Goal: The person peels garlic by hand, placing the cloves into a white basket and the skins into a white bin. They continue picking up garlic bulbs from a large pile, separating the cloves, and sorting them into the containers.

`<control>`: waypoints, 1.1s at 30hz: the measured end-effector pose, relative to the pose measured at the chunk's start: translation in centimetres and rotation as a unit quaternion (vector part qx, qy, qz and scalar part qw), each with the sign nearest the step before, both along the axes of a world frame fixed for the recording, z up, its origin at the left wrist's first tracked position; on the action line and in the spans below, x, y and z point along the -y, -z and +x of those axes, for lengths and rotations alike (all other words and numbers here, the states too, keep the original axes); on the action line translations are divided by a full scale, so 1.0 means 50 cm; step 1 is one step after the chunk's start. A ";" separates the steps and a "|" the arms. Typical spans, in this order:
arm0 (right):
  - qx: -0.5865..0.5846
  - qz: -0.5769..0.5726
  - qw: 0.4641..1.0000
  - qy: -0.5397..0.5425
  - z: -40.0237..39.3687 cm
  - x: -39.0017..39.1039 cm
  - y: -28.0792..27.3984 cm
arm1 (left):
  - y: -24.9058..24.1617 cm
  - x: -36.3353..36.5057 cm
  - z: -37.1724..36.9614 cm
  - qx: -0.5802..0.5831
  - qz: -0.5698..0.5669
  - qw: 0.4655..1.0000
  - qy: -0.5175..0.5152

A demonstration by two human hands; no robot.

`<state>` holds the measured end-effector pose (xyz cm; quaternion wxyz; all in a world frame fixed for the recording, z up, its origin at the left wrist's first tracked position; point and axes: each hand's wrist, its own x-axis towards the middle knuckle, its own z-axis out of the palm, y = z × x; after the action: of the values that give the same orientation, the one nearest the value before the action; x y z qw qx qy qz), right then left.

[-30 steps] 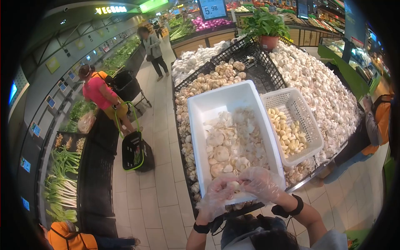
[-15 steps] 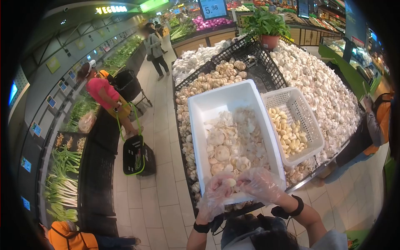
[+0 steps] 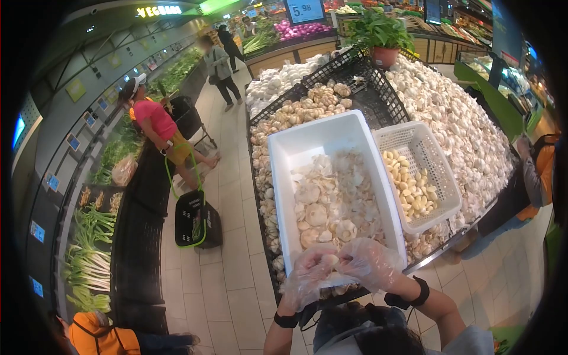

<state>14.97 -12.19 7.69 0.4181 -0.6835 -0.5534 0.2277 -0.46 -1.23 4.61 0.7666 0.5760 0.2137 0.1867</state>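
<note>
The gloved left hand [image 3: 310,269] and right hand [image 3: 368,264] have drawn closer together, fingertips pinching a garlic clove [image 3: 335,260] over the near end of the white foam box [image 3: 319,139]; peeled cloves [image 3: 409,184] lie in the perforated basket [image 3: 442,171] beyond the right hand

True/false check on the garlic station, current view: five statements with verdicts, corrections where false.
1. Peeled cloves lie in the perforated basket. True.
2. The white box holds only peeled cloves. False: it holds bulbs and loose skins.
3. The left hand and right hand wear clear gloves. True.
4. The hands are far apart. False: they are close together at the box's near end.
5. The potted plant has a blue pot. False: its pot is reddish.
</note>
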 end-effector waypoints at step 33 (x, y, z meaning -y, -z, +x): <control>-0.141 0.015 0.990 0.009 -0.015 -0.014 -0.014 | -0.007 0.012 -0.012 0.050 -0.023 0.998 -0.023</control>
<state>14.24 -11.50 8.41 0.5046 -0.6427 -0.4862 0.3097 -1.07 -1.84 4.98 0.7850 0.5428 0.1925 0.2282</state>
